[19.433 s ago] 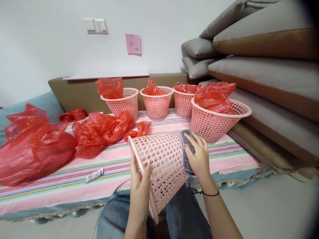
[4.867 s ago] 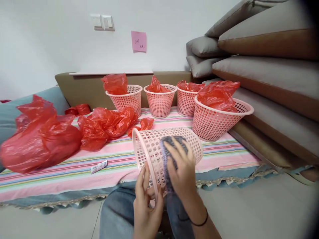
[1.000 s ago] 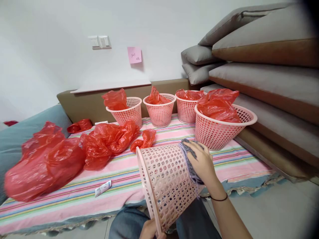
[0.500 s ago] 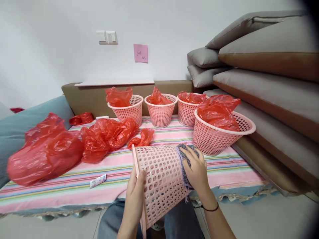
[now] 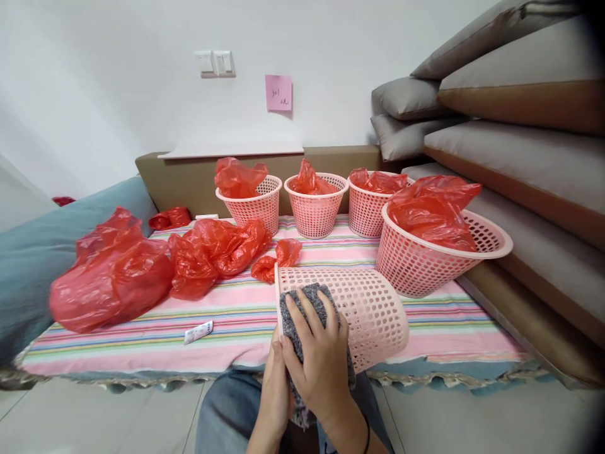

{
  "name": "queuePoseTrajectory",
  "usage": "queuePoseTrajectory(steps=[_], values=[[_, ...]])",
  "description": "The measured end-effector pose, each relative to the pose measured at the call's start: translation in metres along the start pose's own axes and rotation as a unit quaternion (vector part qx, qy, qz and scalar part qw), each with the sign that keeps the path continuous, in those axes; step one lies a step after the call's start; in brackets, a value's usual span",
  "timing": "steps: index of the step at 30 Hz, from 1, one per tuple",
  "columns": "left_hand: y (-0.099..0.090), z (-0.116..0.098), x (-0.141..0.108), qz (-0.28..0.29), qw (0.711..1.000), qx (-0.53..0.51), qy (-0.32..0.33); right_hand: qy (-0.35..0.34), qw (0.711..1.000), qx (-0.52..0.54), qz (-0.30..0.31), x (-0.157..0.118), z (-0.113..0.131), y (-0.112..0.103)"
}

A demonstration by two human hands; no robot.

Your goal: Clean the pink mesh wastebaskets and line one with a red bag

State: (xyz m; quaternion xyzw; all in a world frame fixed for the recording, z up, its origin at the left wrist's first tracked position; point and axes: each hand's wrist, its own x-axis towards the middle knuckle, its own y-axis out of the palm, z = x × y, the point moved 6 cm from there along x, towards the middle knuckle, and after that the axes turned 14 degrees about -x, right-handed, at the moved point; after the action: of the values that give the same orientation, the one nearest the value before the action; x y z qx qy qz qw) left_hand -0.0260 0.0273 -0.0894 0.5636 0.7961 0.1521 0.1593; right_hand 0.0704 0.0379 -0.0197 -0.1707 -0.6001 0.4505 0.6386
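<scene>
A pink perforated plastic basket (image 5: pixel 373 315) lies tilted on its side above my lap, with its rim to the left and its base to the right. My left hand (image 5: pixel 275 394) is closed on the rim from the near left, its fingers partly hidden. A grey cloth (image 5: pixel 289 325) with a fuzzy texture sits against the basket's side close to the rim. Over it my right hand (image 5: pixel 321 362) spreads its fingers, pressing and holding the cloth to the basket wall. A black band circles the right wrist.
Several upright pink baskets (image 5: pixel 316 217) holding red plastic bags stand behind. Crumpled red bags (image 5: pixel 113 277) lie at left beside a small white packet (image 5: pixel 198 331) on the striped cloth cover (image 5: pixel 155 350). Grey-brown cushions (image 5: pixel 515 154) are stacked at right.
My right hand and the cloth have moved left, from near the basket's base to near its rim. The basket has turned slightly, and the view has shifted a little.
</scene>
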Motion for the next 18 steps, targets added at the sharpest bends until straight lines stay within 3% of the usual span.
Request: queuePoseTrajectory(steps=[4,8,10,12,13,15,18], values=[[0.008,0.001,-0.005,0.019,1.000,-0.022,-0.010,0.009,1.000,-0.010,-0.007,0.001,-0.034,0.000],[0.013,0.007,-0.008,0.057,0.997,-0.020,-0.048,0.121,0.991,-0.056,-0.015,0.006,-0.124,0.005],[0.010,0.009,-0.008,0.064,0.997,0.003,-0.036,0.192,0.979,-0.065,-0.026,0.005,-0.167,0.007],[0.005,0.011,-0.006,0.062,0.998,0.015,-0.027,0.232,0.970,-0.070,-0.029,0.004,-0.186,0.006],[0.003,0.012,-0.005,0.062,0.997,0.021,-0.027,0.233,0.969,-0.072,-0.026,0.004,-0.182,0.005],[-0.002,0.015,-0.002,0.064,0.997,0.031,-0.032,0.195,0.978,-0.076,-0.016,0.006,-0.150,0.003],[-0.012,0.018,0.001,0.056,0.997,0.044,-0.028,0.074,0.996,-0.050,-0.009,0.008,-0.066,0.000]])
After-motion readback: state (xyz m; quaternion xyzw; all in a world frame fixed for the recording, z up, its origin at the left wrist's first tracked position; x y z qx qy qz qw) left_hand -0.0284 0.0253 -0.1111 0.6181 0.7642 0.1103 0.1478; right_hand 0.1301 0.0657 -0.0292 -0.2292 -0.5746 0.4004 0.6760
